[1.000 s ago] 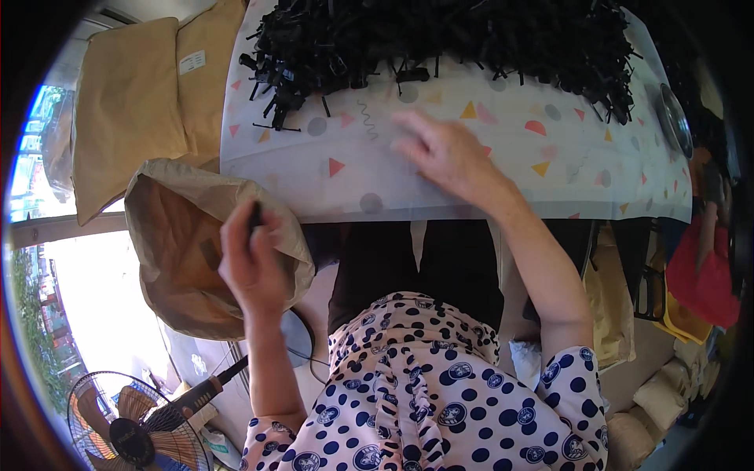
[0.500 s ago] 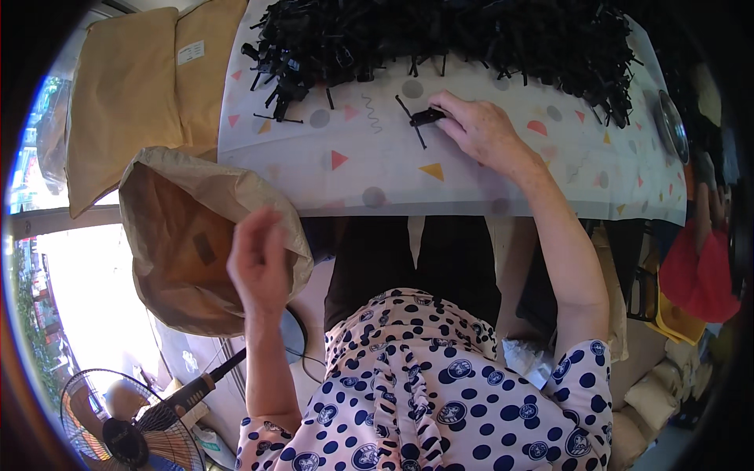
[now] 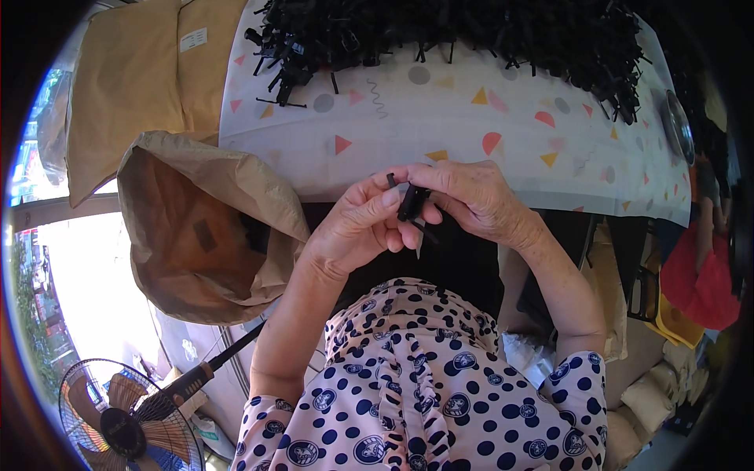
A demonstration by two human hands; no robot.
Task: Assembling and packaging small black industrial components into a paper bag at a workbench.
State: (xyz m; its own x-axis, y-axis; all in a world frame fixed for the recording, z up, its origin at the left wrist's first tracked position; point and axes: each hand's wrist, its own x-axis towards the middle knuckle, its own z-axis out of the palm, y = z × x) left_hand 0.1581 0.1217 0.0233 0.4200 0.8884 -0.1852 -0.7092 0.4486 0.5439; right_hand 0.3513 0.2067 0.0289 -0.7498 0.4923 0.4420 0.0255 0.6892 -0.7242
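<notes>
A small black plastic part [image 3: 411,202] with a blocky middle and thin bars at its ends is held up between both hands, just in front of the table edge. My left hand [image 3: 357,220] grips it from the left, thumb on top and fingers curled beneath. From the right, my right hand [image 3: 483,200] pinches its upper side between thumb and fingers. The fingers partly cover the part. At the back of the table [image 3: 440,169] lies a large heap of similar black parts [image 3: 448,31], with one thin-barred piece [image 3: 281,103] at its left edge.
An open brown sack [image 3: 228,161] stands left of the table, below a large tan package [image 3: 126,94]. A fan [image 3: 126,432] is at the lower left. A round metal dish [image 3: 678,127] sits at the table's right edge. Someone in red [image 3: 703,275] is at the far right.
My right hand has brought the black plastic part from the tabletop toward me. My left hand has moved right from beside the sack and now grips the part too.
</notes>
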